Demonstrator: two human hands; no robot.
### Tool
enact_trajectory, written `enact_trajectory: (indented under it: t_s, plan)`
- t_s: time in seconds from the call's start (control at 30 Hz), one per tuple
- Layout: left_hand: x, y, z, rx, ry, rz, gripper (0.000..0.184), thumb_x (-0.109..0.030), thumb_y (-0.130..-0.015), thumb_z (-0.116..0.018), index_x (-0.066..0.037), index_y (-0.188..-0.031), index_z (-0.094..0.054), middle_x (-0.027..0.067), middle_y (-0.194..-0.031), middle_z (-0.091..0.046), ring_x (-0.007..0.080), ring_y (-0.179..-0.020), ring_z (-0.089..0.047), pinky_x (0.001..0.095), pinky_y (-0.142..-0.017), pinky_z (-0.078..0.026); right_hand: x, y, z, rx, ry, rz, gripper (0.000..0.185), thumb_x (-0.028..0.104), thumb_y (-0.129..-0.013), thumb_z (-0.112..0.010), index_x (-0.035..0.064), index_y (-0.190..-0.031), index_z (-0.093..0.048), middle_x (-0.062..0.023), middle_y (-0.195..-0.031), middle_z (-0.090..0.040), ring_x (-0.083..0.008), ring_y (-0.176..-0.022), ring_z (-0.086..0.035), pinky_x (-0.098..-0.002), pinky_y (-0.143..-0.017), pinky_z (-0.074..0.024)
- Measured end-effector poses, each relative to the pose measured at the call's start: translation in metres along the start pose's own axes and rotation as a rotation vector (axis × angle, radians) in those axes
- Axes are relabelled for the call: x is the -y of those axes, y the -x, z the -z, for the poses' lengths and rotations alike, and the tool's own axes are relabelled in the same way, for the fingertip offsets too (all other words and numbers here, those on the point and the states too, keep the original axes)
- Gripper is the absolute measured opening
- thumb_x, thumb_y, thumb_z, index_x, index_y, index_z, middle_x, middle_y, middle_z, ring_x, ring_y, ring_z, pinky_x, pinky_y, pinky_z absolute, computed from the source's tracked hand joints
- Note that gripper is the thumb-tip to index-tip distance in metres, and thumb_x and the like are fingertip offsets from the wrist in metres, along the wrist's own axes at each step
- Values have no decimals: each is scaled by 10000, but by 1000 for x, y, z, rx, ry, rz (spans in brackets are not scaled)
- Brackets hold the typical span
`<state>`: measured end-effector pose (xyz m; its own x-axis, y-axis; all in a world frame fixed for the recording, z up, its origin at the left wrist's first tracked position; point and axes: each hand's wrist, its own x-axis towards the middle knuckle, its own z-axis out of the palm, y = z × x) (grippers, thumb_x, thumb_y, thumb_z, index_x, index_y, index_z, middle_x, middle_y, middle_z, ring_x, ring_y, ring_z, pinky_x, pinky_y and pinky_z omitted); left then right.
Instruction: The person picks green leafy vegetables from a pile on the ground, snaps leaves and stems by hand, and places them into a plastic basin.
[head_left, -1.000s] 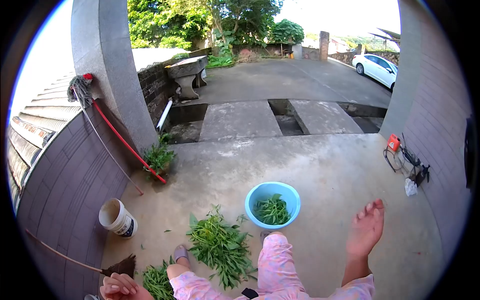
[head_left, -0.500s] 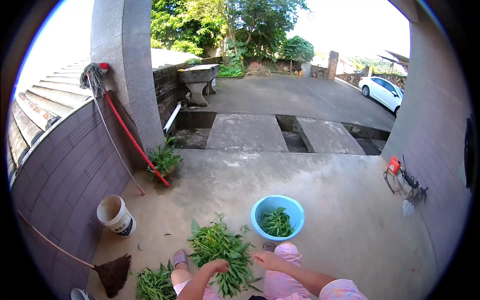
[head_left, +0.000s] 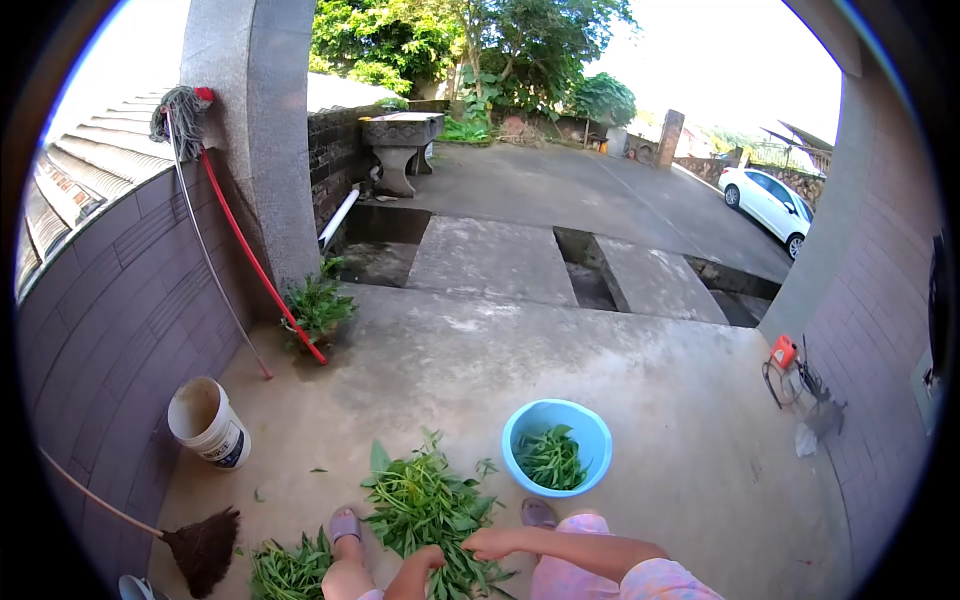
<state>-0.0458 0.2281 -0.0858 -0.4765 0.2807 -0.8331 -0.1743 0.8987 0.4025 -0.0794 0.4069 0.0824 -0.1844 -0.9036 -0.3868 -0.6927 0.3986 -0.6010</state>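
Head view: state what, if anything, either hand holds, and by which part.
It cannot be told: the left hand and right hand are at the larger pile of greens, but any hold is too small to make out.

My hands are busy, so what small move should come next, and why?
Perhaps tease a small bit off the bigger leafy pile with your right hand; your left hand sits close beside it, also at the pile, and the blue basin holds similar greens.

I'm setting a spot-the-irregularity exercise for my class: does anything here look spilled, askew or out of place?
Slightly: two loose leaves lie on the floor between the white bucket and the heaped greens. They look strayed because they sit apart from the heaps. Nothing else clearly stands out.
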Motion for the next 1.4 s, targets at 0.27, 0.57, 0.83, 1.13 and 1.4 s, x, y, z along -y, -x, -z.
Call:
enact_trajectory:
  t_s: [0.27, 0.57, 0.83, 1.13, 1.4]
  plan:
    - [46, -39, 2, -158, -92, 188, 311, -195, -671, -536, -79, -956, -582, 142, -942, -556, 268, -881, -520, 362, -726, -431, -24, -16, 44, -131, -163, -131, 381, 186, -768, -471, -8, -1093, -432, -210, -983, -514, -344, -936, -490, -400, -791, -396]
    - [23, -50, 29, -534, 826, 622, 906, -11, -721, -545, -245, -1307, 105, 212, -1338, 22, 333, -875, -509, 367, -531, -478, -39, -7, 43, 72, -54, -375, 347, 187, -762, -495, 23, -1063, -440, -181, -966, -518, -318, -899, -518, -401, -731, -428]
    - [-14, -101, 10, -52, 1065, 466, 833, -85, -744, -587, -238, -1326, -11, 152, -1282, -261, 233, -693, -530, 333, -514, -498, -45, -10, 48, -50, -8, -359, 309, 192, -754, -506, 42, -1018, -443, -163, -909, -526, -329, -852, -533, -405, -691, -440]
    - [-3, -88, 25, -1078, 694, 393, 280, -96, -732, -515, -9, -510, -367, 91, -480, -376, 177, -406, -295, 337, -408, -287, -51, -11, 61, -98, -43, -335, 326, 190, -754, -505, 41, -1040, -449, -158, -907, -530, -320, -858, -531, -404, -692, -443]
    - [-37, 19, 96, -1150, 786, 77, 266, -69, -731, -469, 13, -529, -318, 54, -447, -291, 132, -413, -266, 321, -408, -244, -59, -10, 76, -473, -38, -389, 257, 165, -763, -456, 48, -989, -489, -148, -849, -544, -310, -804, -543, -423, -654, -441]
